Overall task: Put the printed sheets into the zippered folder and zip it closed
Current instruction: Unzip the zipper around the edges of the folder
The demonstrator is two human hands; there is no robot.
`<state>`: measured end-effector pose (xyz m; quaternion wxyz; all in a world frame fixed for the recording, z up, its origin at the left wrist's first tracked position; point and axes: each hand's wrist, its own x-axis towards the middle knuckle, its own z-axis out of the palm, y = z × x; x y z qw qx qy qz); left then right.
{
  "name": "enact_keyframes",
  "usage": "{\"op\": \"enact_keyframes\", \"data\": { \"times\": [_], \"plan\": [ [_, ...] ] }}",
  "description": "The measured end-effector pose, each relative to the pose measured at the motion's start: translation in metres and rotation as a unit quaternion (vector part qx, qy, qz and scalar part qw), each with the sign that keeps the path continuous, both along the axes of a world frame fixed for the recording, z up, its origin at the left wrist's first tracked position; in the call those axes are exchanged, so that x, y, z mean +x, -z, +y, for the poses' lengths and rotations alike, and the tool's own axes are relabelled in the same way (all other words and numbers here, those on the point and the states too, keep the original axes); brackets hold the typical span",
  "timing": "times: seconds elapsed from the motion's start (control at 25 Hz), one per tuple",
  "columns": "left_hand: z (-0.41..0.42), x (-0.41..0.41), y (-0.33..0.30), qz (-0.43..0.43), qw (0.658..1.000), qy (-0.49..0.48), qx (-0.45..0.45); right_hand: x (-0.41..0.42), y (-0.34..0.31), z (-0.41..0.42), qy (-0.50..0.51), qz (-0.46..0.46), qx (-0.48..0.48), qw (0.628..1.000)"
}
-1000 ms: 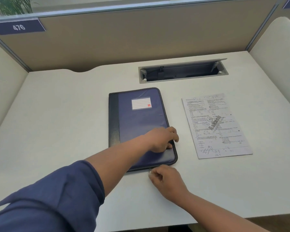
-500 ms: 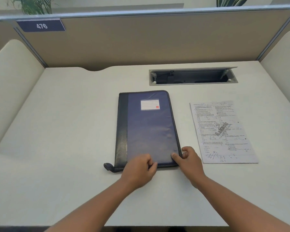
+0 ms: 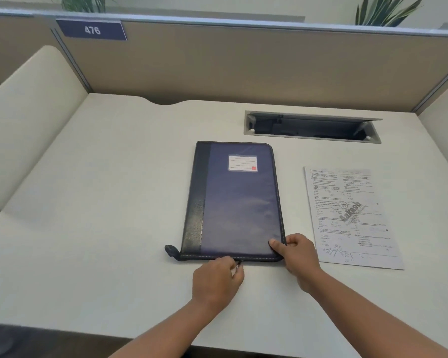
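A dark blue zippered folder [image 3: 239,202] lies closed and flat in the middle of the white desk [image 3: 101,202], with a white label near its top. The printed sheets [image 3: 352,218] lie flat on the desk to its right, apart from it. My left hand [image 3: 217,280] is at the folder's near edge, its fingers pinched on the small metal zipper pull [image 3: 239,264]. My right hand [image 3: 298,257] grips the folder's near right corner, thumb on top. A dark zipper tab [image 3: 171,251] sticks out at the near left corner.
A grey cable tray opening [image 3: 312,126] is sunk into the desk behind the folder. Beige partition walls [image 3: 243,65] close the desk at the back and both sides. A sign reading 476 [image 3: 92,30] hangs at the upper left.
My left hand has slid off the folder's cover to its near edge and pinched the zipper pull. My right hand has stayed at the near right corner.
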<state>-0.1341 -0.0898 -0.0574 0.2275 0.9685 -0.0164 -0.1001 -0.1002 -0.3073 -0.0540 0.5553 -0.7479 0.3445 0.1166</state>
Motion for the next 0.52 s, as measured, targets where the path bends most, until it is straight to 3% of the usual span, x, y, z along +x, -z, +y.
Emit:
{"op": "enact_keyframes", "data": {
  "times": [0.16, 0.52],
  "plan": [
    [-0.003, -0.004, -0.002, 0.005, 0.998, -0.057, -0.036, 0.003, -0.008, 0.001, -0.012, 0.023, 0.061, 0.998],
    [0.005, -0.001, -0.003, 0.007, 0.995, -0.09, -0.045, 0.009, -0.01, 0.008, -0.025, 0.006, -0.007, 1.0]
  ]
}}
